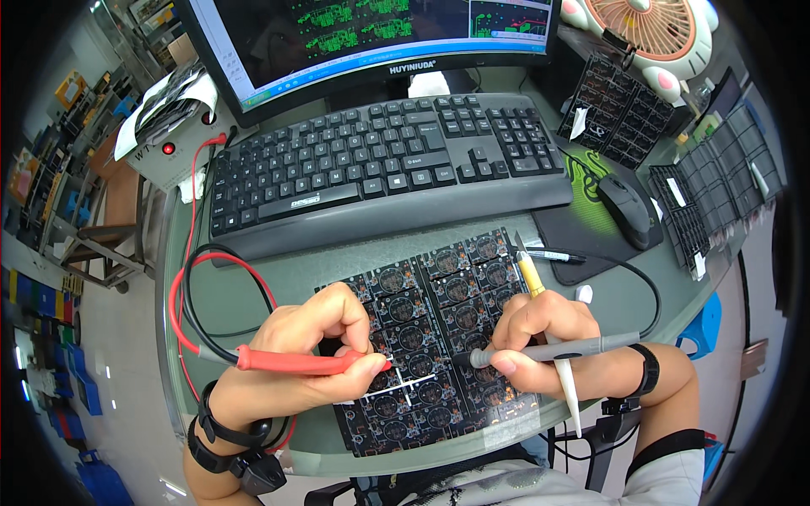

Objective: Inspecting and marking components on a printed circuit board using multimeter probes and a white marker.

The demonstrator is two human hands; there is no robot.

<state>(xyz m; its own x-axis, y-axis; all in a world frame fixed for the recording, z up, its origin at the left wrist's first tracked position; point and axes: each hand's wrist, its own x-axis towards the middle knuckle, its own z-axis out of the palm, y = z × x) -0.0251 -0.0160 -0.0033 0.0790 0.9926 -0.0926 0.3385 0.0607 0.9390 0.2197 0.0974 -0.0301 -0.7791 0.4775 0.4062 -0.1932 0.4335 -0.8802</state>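
A black circuit board panel (439, 287), with rows of round outlines and small parts, lies on the green table mat in front of me. My left hand (316, 346) is closed around a red test probe (295, 362), whose tip end is over the panel's left half. In my right hand (544, 337) is a grey test probe (582, 347), its dark tip end near the panel's middle. The same hand also grips a slim tool with a yellow collar (531, 274), a pointed metal end and a pale tapered handle. Whether either tip touches the board, I cannot tell.
A black keyboard (388, 169) stands behind the panel, below a monitor (371, 59). To the right are a mouse (624, 207), a black marker (553, 255), more board panels (620, 110) and a fan (645, 29). Red and black leads (180, 295) loop at left, near a tester box (181, 152).
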